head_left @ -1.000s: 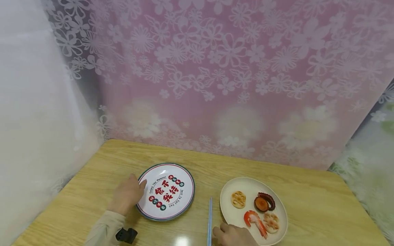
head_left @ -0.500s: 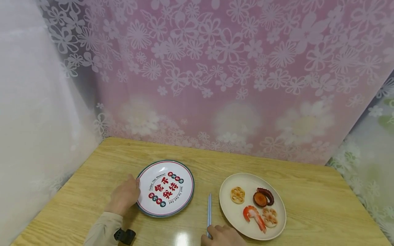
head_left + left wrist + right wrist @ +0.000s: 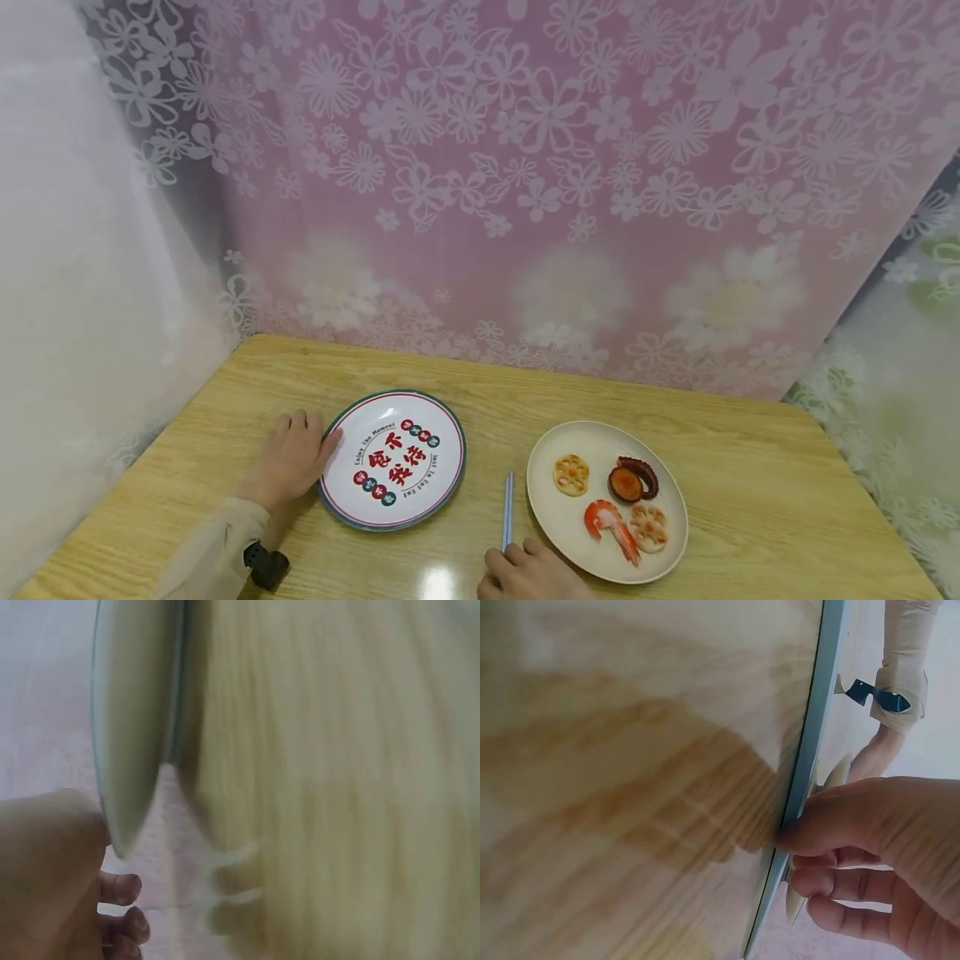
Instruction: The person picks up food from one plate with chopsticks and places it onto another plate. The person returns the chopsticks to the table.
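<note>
The table (image 3: 750, 467) shows glossy wood grain; the white plate (image 3: 392, 460) looks smooth and shiny, the cream plate (image 3: 555, 517) matt, the chopsticks (image 3: 810, 735) smooth.

Looks forward and down from the head across the table (image 3: 765, 492), farthest; looks low and close from the left wrist, sharing the lettered plate (image 3: 392, 460) with the head view; looks close from the right wrist, sharing chopsticks (image 3: 507, 510) and, beyond, the left sleeve (image 3: 208, 550)

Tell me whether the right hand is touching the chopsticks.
Touching: the right wrist view shows the right hand with its thumb against the chopsticks.
</note>
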`<state>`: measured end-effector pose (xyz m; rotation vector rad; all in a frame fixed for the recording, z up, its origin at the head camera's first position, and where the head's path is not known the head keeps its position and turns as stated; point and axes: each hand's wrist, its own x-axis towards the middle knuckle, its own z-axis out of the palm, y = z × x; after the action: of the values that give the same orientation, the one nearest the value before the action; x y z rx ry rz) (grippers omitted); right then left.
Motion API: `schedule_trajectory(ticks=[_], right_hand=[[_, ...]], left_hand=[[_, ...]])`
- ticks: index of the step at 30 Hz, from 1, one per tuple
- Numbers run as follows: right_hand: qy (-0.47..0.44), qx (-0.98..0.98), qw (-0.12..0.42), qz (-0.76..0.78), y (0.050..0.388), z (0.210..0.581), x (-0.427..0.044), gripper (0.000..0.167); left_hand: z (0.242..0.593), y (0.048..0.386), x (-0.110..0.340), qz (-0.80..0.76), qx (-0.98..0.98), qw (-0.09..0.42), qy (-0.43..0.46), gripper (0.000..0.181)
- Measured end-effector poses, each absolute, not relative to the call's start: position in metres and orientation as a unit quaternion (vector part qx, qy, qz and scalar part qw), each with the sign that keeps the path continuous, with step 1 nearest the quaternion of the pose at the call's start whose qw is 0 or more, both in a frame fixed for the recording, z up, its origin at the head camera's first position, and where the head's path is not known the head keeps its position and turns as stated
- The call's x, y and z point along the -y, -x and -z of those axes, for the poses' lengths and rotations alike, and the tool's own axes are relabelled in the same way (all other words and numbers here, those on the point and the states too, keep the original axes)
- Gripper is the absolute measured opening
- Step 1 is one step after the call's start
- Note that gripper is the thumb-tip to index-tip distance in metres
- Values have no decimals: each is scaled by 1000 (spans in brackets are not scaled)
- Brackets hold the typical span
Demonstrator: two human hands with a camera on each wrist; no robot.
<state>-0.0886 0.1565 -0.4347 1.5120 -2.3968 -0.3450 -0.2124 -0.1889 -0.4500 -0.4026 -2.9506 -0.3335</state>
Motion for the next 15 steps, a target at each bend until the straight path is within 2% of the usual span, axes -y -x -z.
schedule_trajectory(ticks=[5,15], right_hand=[[-539,823,144,110,91,432,-154,14],[-567,787,229,84,96,446,-149,22]], left_hand=[[451,213,197,121,981,49,141,36],[452,217,198,89,981,36,170,32]])
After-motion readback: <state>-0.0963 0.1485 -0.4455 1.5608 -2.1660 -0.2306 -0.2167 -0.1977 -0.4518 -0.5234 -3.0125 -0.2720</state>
